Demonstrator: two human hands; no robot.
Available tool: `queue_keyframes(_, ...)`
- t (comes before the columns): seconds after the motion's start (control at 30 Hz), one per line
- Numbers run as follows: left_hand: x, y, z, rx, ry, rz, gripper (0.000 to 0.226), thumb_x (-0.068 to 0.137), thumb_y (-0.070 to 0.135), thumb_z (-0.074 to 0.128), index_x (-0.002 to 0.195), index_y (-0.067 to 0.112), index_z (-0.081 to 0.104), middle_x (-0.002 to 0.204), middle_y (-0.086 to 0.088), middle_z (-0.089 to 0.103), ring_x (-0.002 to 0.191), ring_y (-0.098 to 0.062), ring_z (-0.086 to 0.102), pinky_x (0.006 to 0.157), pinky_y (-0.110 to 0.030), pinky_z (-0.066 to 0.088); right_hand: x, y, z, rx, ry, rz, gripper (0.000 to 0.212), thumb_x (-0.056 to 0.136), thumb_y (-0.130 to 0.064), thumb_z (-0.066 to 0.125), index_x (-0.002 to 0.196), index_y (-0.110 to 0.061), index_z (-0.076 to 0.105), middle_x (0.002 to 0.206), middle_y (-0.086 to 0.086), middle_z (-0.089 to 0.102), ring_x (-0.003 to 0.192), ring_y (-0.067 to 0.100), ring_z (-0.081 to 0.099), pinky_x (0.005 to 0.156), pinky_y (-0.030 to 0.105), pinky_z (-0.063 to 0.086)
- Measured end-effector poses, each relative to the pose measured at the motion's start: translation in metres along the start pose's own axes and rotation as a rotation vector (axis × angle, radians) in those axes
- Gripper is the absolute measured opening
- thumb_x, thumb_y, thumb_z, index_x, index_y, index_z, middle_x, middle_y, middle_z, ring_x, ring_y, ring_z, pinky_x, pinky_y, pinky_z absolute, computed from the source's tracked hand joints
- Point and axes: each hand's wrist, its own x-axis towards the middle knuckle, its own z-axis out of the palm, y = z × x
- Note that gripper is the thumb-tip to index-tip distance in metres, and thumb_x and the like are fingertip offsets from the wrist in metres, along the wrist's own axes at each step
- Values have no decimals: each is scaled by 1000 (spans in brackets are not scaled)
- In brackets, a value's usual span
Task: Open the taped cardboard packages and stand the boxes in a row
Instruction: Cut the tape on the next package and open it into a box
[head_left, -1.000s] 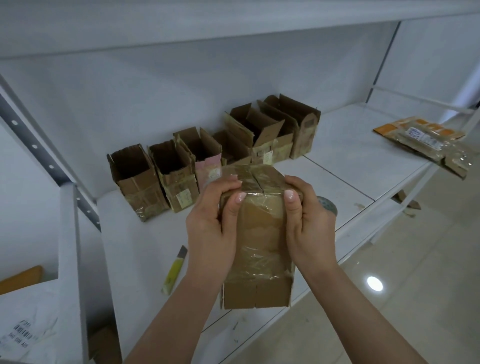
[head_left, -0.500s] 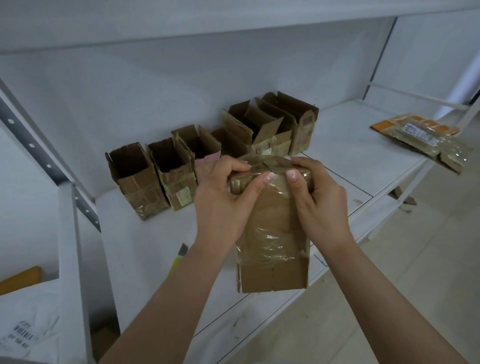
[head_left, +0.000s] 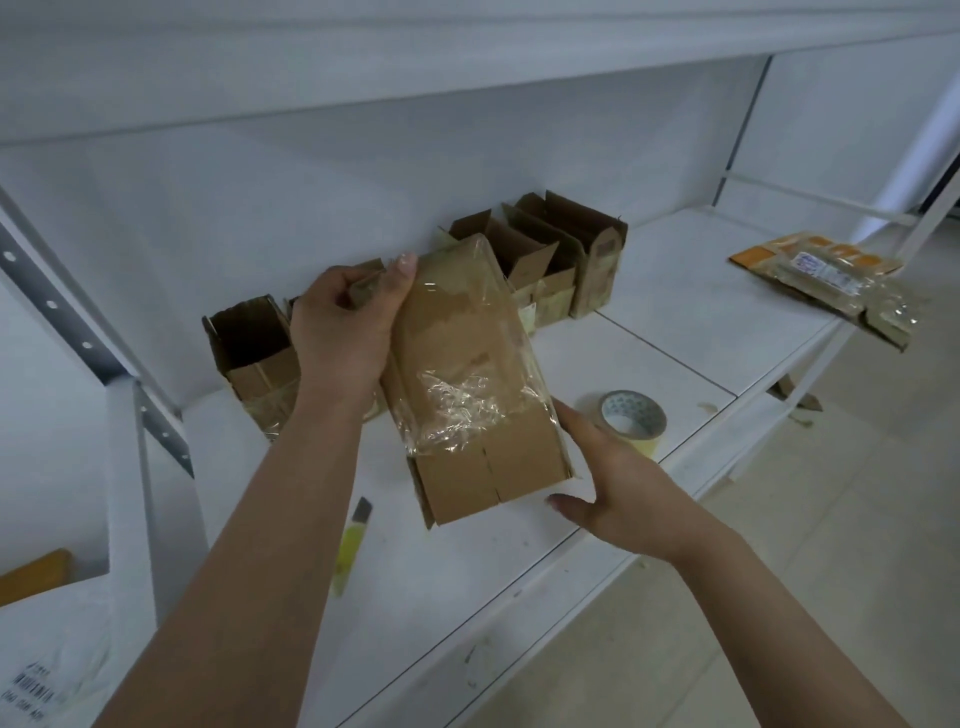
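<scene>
Cardboard package (head_left: 462, 374), brown and wrapped in crinkled clear tape, is tilting in the air above the white shelf (head_left: 670, 312), held between my two hands. My left hand (head_left: 345, 332) is gripping its upper end, thumb pressing on the front face near the top and fingers curling round the far edge. My right hand (head_left: 613, 478) is cupping the lower right corner with straight, relaxed fingers, thumb under the bottom edge; that grip is loose, not clamping. The lower end of the package is showing bare cardboard flaps with a seam down the middle, tape not reaching there.

Behind my left grip, open boxes (head_left: 550, 260) are standing in a row along the back wall of the shelf, flaps up; one open box (head_left: 254, 353) is sitting just left of my left wrist, the rest running off to the right behind the package, partly hidden by it.

Just right of my right grip, a tape roll (head_left: 634, 415) is lying flat near the shelf's front edge. Below the package, between my forearms, a yellow utility knife (head_left: 353, 540) is lying on the shelf. Far right of my grip, well apart, a flattened stack of taped packages (head_left: 831, 280) is resting at the shelf's end, overhanging the edge.
</scene>
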Motion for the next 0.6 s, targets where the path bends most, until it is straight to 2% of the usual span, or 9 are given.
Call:
queue_keyframes(0.03,0,0,1,-10,-2,-11,34,78,56,73,86,24,68,85,14,66,81,3,62,75,-18,52,1,1,3,-21,49,-7,91,83,-28,74,154,-32,18,141,-5,53,120,15,55,89,39,52)
queue_keyframes(0.1,-2,-2,3,-38,-20,-49,32,77,55,74,84,24,67,88,12,68,85,0,64,79,-21,53,5,1,8,-43,199,-39,72,83,-19,71,146,-24,38,115,1,69,78,14,66,62,35,53)
queue_keyframes(0.17,-3,-5,3,-78,-31,-107,36,78,56,73,92,24,66,95,10,67,91,-3,63,85,-25,54,5,-3,9,-78,390,-91,51,80,-12,64,130,-14,58,81,2,72,48,12,56,46,26,43)
queue_keyframes(0.27,-6,-8,5,-136,9,-145,47,82,58,68,109,23,55,107,10,59,93,-2,60,86,-30,54,4,-3,9,-115,652,-88,19,85,-22,59,94,-8,69,54,-1,61,44,16,52,43,21,36)
queue_keyframes(0.33,-13,-6,8,-268,-1,-188,41,89,52,63,115,22,52,112,7,59,88,1,63,80,-29,57,4,-4,7,-12,719,19,30,91,-32,52,80,-7,63,53,2,59,42,17,53,43,25,38)
queue_keyframes(0.4,-20,-7,10,-310,-61,-196,34,92,53,58,111,26,54,109,8,62,92,0,65,83,-32,58,5,-7,1,47,775,75,28,92,-29,54,72,-10,54,49,2,51,42,22,48,44,27,36)
queue_keyframes(0.47,-27,-9,10,-161,-178,-129,41,87,68,51,102,31,57,101,11,63,99,-7,65,89,-36,54,6,-12,-6,20,807,111,27,93,-24,57,69,-14,50,47,1,44,42,19,43,45,26,30)
queue_keyframes(0.57,-44,-5,11,66,-384,1,55,82,77,31,93,31,59,91,15,60,82,15,55,80,-21,43,8,-17,-15,-18,795,194,30,95,-22,59,67,-13,49,46,-3,39,43,15,40,46,26,29)
queue_keyframes(0.6,-50,-5,12,131,-433,34,57,80,79,27,91,31,58,92,16,58,81,18,53,79,-19,40,8,-17,-18,-34,794,220,32,94,-22,59,66,-15,46,46,-5,37,44,13,39,46,26,28)
